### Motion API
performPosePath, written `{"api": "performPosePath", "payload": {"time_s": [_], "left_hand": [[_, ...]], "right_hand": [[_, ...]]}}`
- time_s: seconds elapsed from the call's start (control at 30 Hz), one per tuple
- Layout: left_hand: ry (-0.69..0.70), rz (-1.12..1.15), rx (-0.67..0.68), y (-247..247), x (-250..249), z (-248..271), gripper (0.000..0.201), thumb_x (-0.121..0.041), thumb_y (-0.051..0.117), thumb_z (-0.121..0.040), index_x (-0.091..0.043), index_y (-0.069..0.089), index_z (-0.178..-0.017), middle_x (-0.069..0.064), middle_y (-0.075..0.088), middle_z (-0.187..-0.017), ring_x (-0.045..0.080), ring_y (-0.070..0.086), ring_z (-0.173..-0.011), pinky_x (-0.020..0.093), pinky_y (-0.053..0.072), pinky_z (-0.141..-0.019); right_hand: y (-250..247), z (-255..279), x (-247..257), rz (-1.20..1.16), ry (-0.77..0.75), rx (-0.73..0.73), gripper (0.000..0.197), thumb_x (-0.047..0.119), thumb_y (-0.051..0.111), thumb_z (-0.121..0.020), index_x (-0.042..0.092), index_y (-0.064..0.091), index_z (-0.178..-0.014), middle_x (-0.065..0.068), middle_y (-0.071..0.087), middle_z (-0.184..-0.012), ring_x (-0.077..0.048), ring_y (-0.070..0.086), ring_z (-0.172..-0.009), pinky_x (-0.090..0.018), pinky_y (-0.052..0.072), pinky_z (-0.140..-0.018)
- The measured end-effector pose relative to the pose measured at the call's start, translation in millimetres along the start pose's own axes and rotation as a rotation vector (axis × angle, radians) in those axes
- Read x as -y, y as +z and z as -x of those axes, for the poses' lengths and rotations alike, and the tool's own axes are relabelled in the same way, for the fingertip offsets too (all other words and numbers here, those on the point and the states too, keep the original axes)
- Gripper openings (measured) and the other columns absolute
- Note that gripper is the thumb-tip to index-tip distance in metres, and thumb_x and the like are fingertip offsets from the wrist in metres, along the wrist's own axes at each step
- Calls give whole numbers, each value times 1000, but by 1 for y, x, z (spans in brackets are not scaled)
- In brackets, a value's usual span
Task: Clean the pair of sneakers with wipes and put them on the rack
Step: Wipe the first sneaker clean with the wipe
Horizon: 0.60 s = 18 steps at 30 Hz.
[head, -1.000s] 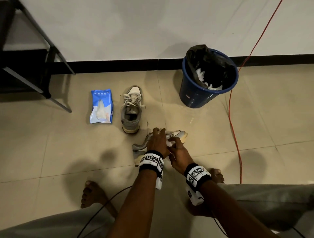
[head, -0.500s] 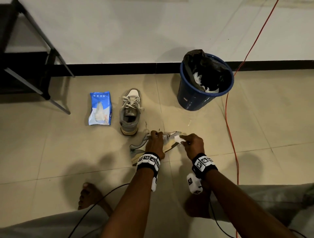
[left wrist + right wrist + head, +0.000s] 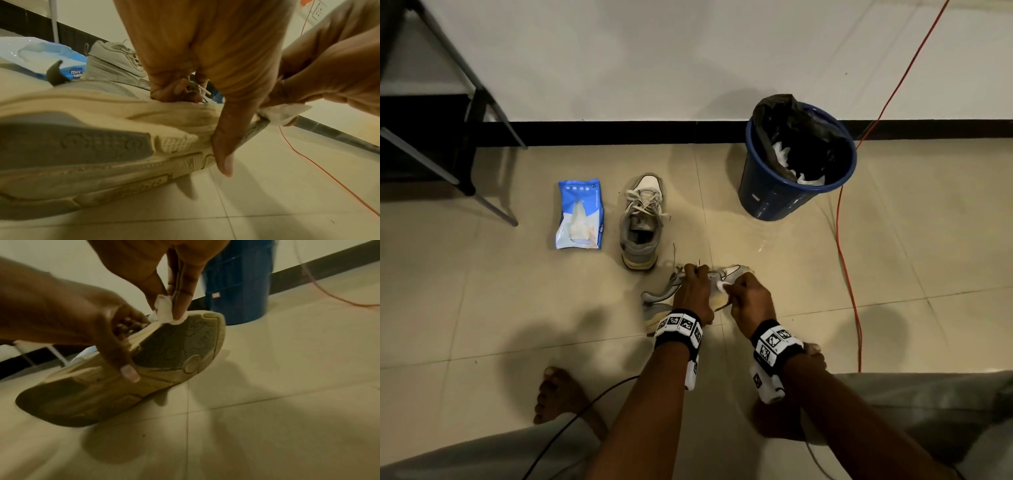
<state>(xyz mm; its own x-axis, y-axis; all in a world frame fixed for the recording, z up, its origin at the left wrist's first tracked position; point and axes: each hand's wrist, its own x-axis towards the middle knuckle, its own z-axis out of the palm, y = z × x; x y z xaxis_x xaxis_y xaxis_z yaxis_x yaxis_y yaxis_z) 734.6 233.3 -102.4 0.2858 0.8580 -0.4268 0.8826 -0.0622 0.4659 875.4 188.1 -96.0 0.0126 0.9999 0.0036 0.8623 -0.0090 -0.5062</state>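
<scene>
The left hand [image 3: 693, 296] is gripping a tilted grey-and-cream sneaker [image 3: 658, 301] at its midsole; the right hand [image 3: 751, 301] is pinching a crumpled white wipe [image 3: 164, 309] against the toe edge, beyond it a second laced grey sneaker [image 3: 642, 222] standing on the floor

Landmark: the blue bin [image 3: 787, 192]. Bare floor [image 3: 928, 260] lay open right of it, crossed only by an orange cable [image 3: 840, 240]. Left of it stood a sneaker [image 3: 642, 222], then a wipes pack [image 3: 580, 214], then the rack's legs [image 3: 482, 144], narrowing passage there.
</scene>
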Motion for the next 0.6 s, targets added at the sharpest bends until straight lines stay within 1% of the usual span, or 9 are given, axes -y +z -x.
{"api": "performPosePath", "payload": {"time_s": [0.07,0.17,0.2,0.3,0.33,0.37,0.47,0.57,0.6], "left_hand": [[-3,21,11,0,-1,0,110,-23,99,-45,-11,38,-136,12,29,-136,35,56,-112,41,53,-93],[-4,13,26,-1,-6,3,110,-30,99,-46,-7,37,-134,13,32,-135,34,54,-114,42,51,-94],[-5,-6,33,1,-9,6,111,-30,98,-48,-5,35,-135,14,32,-136,35,52,-116,43,51,-93],[-8,-25,36,15,-13,14,121,-28,97,-50,-5,24,-144,16,29,-142,37,51,-120,46,51,-92],[-12,-21,38,18,-14,16,121,-25,96,-51,-6,22,-145,16,29,-144,37,52,-119,45,51,-92],[-14,-20,30,20,-14,17,119,-22,95,-52,-6,22,-145,15,29,-144,37,53,-118,44,51,-90],[-23,-29,4,20,-14,18,110,-21,93,-51,-7,29,-139,14,33,-139,37,55,-114,44,52,-87],[-41,-23,9,14,-11,12,112,-32,96,-45,-10,32,-134,11,35,-134,34,54,-113,44,53,-87],[-49,-18,3,11,-10,9,110,-34,96,-44,-12,33,-131,9,35,-131,33,55,-112,43,54,-86]], "right_hand": [[-5,-7,-6,66,-41,27,10,14,70,-82,12,74,-90,-6,59,-84,-25,58,-70,-23,41,-60],[-19,-33,-23,137,285,-35,20,14,68,-79,17,75,-98,-10,63,-97,-31,59,-90,-32,48,-71],[-18,-34,-20,149,290,-15,22,14,68,-78,18,75,-99,-10,64,-98,-31,59,-93,-33,49,-73],[0,-18,1,210,-46,215,31,9,72,-64,17,75,-94,-9,63,-89,-33,61,-84,-34,51,-67],[-1,-20,-3,241,-101,259,30,10,72,-64,15,75,-94,-10,62,-90,-34,61,-84,-34,50,-67],[-6,-26,-10,241,-40,283,28,11,72,-68,14,75,-95,-12,62,-93,-35,61,-87,-33,49,-69],[-18,-39,-32,270,194,108,17,16,65,-83,11,75,-95,-13,66,-98,-34,63,-89,-29,46,-73],[-3,-19,-10,127,-27,171,31,28,50,-88,8,73,-80,-11,63,-83,-32,62,-77,-24,40,-64],[-1,-17,-12,87,-23,153,29,28,51,-88,9,72,-79,-9,62,-82,-31,61,-77,-23,38,-63]]}}
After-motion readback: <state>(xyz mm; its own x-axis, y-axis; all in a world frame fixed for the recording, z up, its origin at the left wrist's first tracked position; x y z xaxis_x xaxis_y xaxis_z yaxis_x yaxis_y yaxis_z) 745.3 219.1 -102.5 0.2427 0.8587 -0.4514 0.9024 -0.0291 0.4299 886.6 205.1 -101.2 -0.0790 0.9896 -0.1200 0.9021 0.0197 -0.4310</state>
